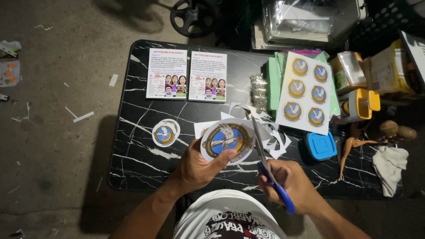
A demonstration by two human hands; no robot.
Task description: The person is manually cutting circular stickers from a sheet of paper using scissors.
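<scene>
A black marbled table (137, 146) stands on grey concrete floor (53, 132). The left hand (199, 166) pinches a round paper emblem (226, 140); the right hand (290, 186) clasps blue-handled scissors (270, 170).

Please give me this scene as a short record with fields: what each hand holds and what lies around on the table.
left hand: holds round emblem cutout
right hand: grip on blue-handled scissors, blades at the cutout's edge
table: black, marble pattern
finished cutouts: stacked, left of the hands
sticker sheet: six round emblems, uncut
paper scraps: white, behind the scissors
leaflets: two, side by side
</scene>
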